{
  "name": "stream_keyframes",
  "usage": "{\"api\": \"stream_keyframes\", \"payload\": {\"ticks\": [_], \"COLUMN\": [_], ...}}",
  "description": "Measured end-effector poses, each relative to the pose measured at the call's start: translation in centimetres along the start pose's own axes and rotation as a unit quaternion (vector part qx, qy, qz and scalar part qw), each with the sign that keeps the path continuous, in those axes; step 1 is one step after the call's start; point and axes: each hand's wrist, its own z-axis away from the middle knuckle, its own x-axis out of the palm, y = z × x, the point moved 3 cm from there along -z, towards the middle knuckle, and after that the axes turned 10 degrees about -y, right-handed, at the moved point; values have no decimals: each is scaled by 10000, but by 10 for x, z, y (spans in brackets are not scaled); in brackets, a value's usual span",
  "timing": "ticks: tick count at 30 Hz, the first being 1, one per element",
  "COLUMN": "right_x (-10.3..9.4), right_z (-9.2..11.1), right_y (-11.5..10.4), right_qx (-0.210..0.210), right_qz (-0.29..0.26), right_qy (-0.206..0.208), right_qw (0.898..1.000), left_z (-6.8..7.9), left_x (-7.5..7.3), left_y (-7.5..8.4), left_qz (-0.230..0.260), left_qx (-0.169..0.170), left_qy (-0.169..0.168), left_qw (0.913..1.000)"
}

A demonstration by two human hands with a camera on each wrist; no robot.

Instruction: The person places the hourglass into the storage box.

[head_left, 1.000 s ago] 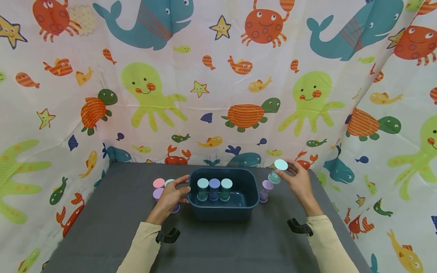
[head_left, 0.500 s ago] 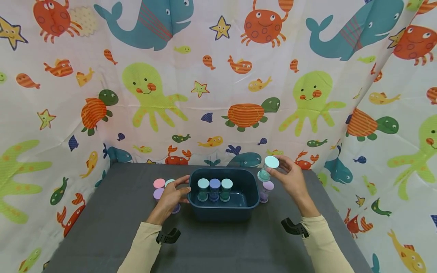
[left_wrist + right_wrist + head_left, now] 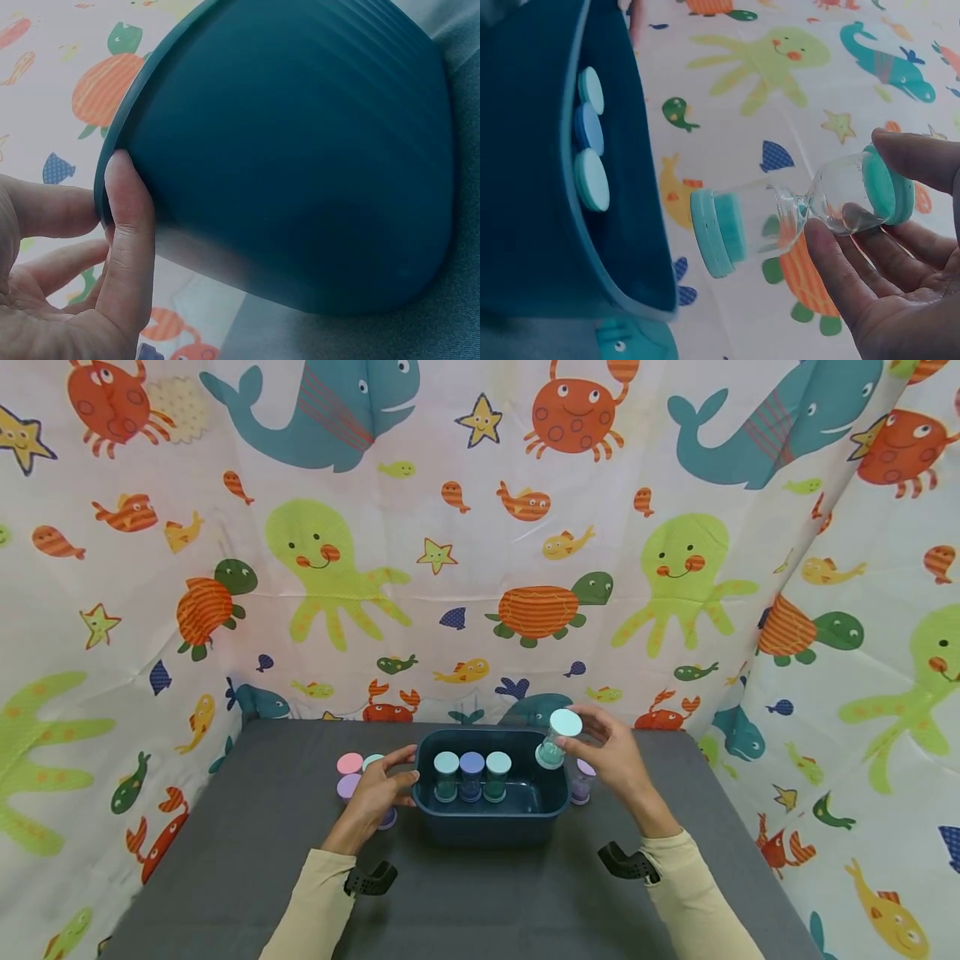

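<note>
My right hand (image 3: 617, 764) holds a clear sand timer (image 3: 761, 221) with mint-green caps, tilted, over the right end of a dark teal bin (image 3: 491, 831). In the right wrist view its thumb presses one cap and the fingers lie around the glass. Three sand timers stand upright inside the bin: a mint-capped one (image 3: 446, 766) at left, a blue-purple one (image 3: 471, 767) in the middle, another mint one (image 3: 497, 767) at right. With thumb outside and fingers behind the rim, my left hand (image 3: 375, 793) pinches the bin's left edge (image 3: 120, 139).
A lilac-capped sand timer (image 3: 582, 785) stands just right of the bin, partly hidden by my right hand. Several more, among them a pink-capped timer (image 3: 348, 763) and a purple-capped timer (image 3: 347, 787), stand left of the bin behind my left hand. A patterned curtain (image 3: 450, 568) backs the grey table (image 3: 480, 902).
My right hand has carried the mint sand timer leftward, from the right of the bin to above its right end. The left hand stays on the rim.
</note>
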Motion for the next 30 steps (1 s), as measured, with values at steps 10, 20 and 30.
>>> {"api": "stream_keyframes", "payload": {"ticks": [10, 20, 30], "right_x": [29, 59, 92], "right_z": [-6, -14, -22], "right_y": [3, 7, 10], "right_qx": [-132, -204, -41], "right_qz": [-298, -568, -757], "right_qy": [-337, -776, -1415], "right_qw": [9989, 9952, 9870], "left_z": [-1, -2, -1], "left_x": [-1, 1, 1], "left_y": [-1, 1, 2], "left_qz": [59, 65, 104], "left_qx": [58, 68, 25], "left_qy": [-32, -68, -59], "left_qw": [10000, 9999, 9999]}}
